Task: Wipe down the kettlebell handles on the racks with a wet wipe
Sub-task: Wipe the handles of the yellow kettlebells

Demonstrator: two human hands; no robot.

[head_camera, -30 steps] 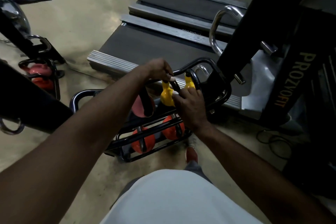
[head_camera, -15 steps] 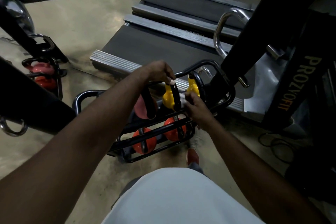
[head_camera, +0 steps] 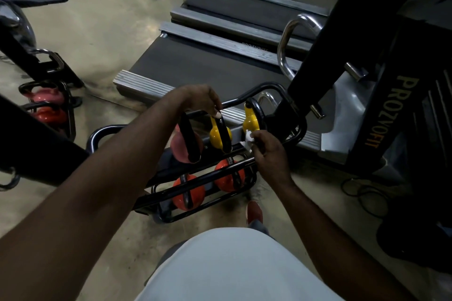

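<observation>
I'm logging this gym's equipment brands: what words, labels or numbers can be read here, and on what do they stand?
"PROZYOFIT": gold letters running along the black machine upright on the right.
Small print on the treadmill side rail: too small and blurred to read.
kettlebells: no readable markings show.

R hand [head_camera: 267, 154] pinches wipe [head_camera: 248, 139].

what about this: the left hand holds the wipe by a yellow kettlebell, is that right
Not quite: the right hand holds the wipe by a yellow kettlebell, as the head view shows. The left hand holds the other kettlebell.
</observation>
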